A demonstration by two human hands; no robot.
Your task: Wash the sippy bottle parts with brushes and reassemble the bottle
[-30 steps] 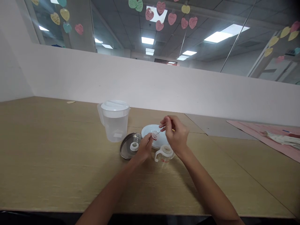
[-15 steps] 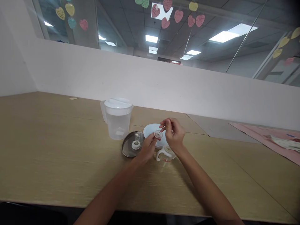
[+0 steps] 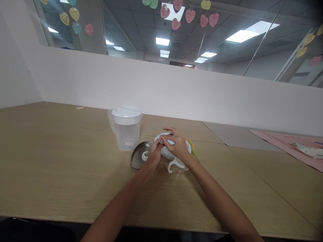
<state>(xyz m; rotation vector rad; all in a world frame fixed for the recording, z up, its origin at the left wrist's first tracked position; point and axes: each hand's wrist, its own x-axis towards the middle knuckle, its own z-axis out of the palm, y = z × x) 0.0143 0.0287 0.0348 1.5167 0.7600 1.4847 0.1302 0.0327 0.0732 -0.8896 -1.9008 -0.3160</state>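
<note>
The left hand [image 3: 153, 156] and the right hand [image 3: 177, 144] are meeting over one small round white disc [image 3: 161, 139], and the fingers [image 3: 168, 137] of both are closed on its edge, pinching it between them. The disc is hanging just above the near rim of one white plate [image 3: 188, 147], close to the middle of the tabletop [image 3: 63, 171].

One clear two-handled cup [image 3: 177, 168] is standing just below the right hand, its white lid on top; its red lettering is too small to read. To the left of the plate, one dark metal lid [image 3: 137, 159] is lying flat, carrying one white ring [image 3: 145, 156] and one small clear glass piece [image 3: 149, 146]. One clear plastic pitcher [image 3: 125, 134] with a white lid is standing just behind that metal lid. One thin yellow-and-green stick [image 3: 193, 151] is resting against the plate's right side.

Toward the right edge of the tabletop, one pink mat [image 3: 280, 146] is lying with a crumpled cloth [image 3: 309, 152] on it. Beyond the back wall [image 3: 161, 90], paper hearts [image 3: 190, 15] are hanging on the glass.
</note>
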